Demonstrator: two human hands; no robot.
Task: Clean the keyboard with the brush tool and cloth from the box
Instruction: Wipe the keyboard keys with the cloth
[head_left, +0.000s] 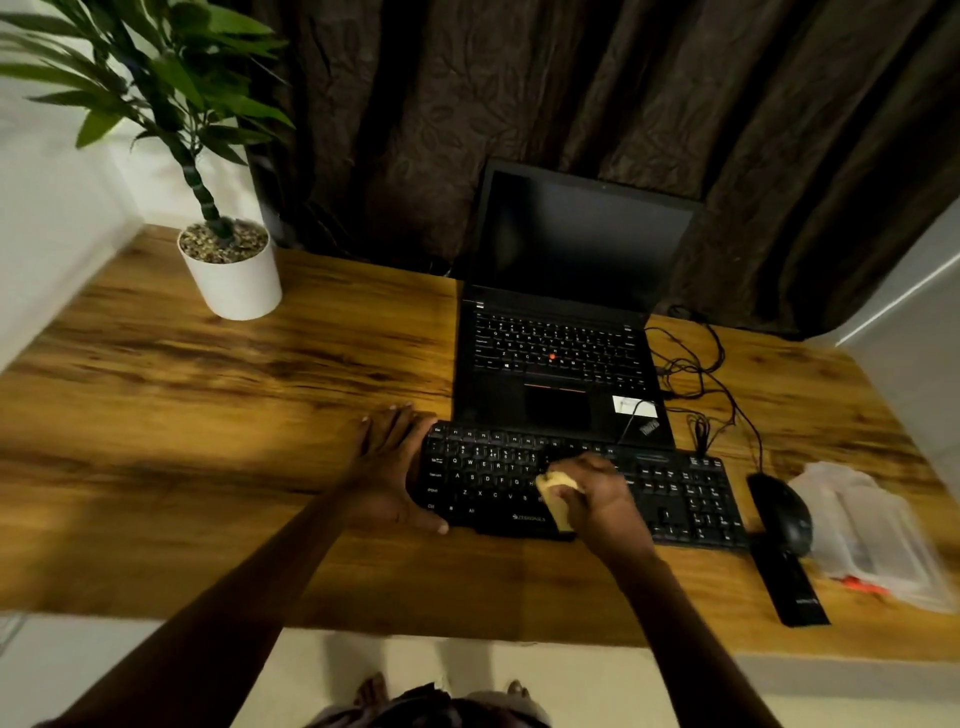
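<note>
A black keyboard (670, 493) lies on the wooden desk (208, 415) in front of a laptop. My left hand (389, 462) rests against the keyboard's left end, fingers straight and thumb along its front edge. My right hand (597, 499) grips a folded yellow cloth (556, 496) and presses it on the middle keys. A clear plastic box (872, 535) sits at the right end of the desk. No brush tool shows clearly.
An open black laptop (561, 332) stands behind the keyboard. A black mouse (782, 512) and a black flat case (789, 587) lie to the keyboard's right, with tangled cables (696, 374) behind. A potted plant (228, 265) stands at back left.
</note>
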